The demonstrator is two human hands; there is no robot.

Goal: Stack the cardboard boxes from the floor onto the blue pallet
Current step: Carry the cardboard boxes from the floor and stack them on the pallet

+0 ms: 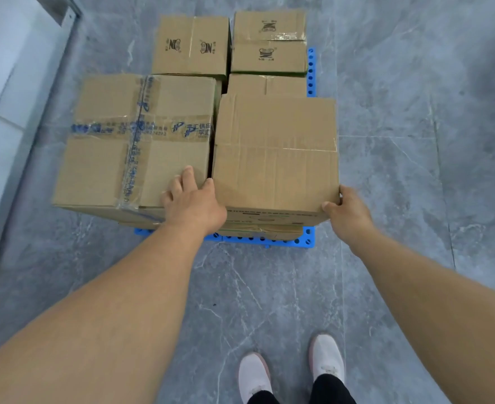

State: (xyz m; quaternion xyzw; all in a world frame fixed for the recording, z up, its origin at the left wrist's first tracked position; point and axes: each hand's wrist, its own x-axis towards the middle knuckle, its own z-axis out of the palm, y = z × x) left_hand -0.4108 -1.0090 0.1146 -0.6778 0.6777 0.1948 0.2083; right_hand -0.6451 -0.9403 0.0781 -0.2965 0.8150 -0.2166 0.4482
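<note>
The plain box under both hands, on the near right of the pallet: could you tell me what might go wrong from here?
1. The plain box overhangs the blue pallet on the right, so it may tip.
2. The left hand lies at the narrow gap beside the taped box; fingers could get pinched.
3. The right hand grips only one corner; it could slip.

A storage or warehouse-type indoor space. Taped brown cardboard shipping boxes (141, 138) are piled on a low blue perforated plastic pallet (310, 68), which sits on a polished grey marble-patterned tile floor (415, 141), beside a plain pale wall panel (4, 83) at left.
</note>
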